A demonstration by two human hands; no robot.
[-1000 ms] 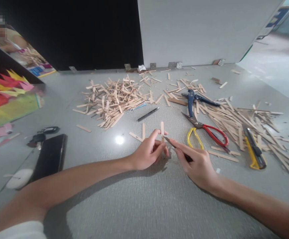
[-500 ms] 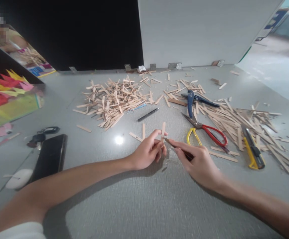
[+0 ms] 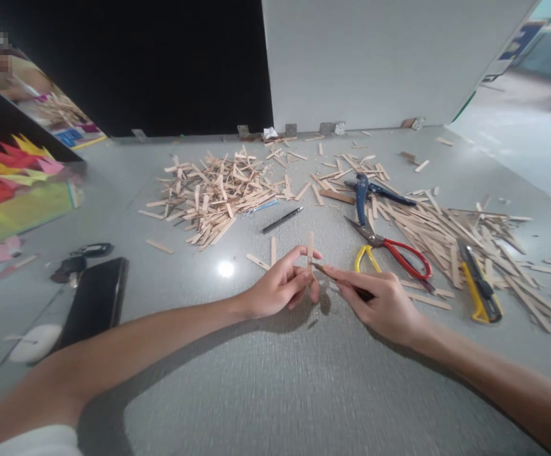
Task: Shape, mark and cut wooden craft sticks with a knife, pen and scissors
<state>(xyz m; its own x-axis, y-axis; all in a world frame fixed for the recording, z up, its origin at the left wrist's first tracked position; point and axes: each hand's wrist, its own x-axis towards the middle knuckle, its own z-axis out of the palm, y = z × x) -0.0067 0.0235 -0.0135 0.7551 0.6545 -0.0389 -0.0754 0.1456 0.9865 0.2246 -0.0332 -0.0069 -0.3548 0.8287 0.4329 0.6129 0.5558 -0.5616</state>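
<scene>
My left hand (image 3: 279, 288) is closed on a short wooden craft stick (image 3: 310, 243), which stands nearly upright between the fingers. From the right, my right hand (image 3: 387, 309) grips a slender tool (image 3: 327, 272) with a narrow tip; its exact kind is hard to make out. That tip meets the stick just above my left fingertips, or comes very near it. Two more craft sticks (image 3: 273, 249) lie on the table just beyond my left hand. A dark pen-like tool (image 3: 282, 220) rests a little farther off.
A heap of cut sticks (image 3: 218, 190) lies at the back. To the right are blue-handled cutters (image 3: 361, 193), scissors (image 3: 406, 256) with red and yellow handles, a yellow utility knife (image 3: 479, 285) and longer wooden strips (image 3: 427, 228). A phone (image 3: 95, 297) and keys (image 3: 71, 269) lie left.
The tool's tip stays by the stick, with only a slight shift of my right hand. My left fingers have moved a little. The view has drifted slightly.
</scene>
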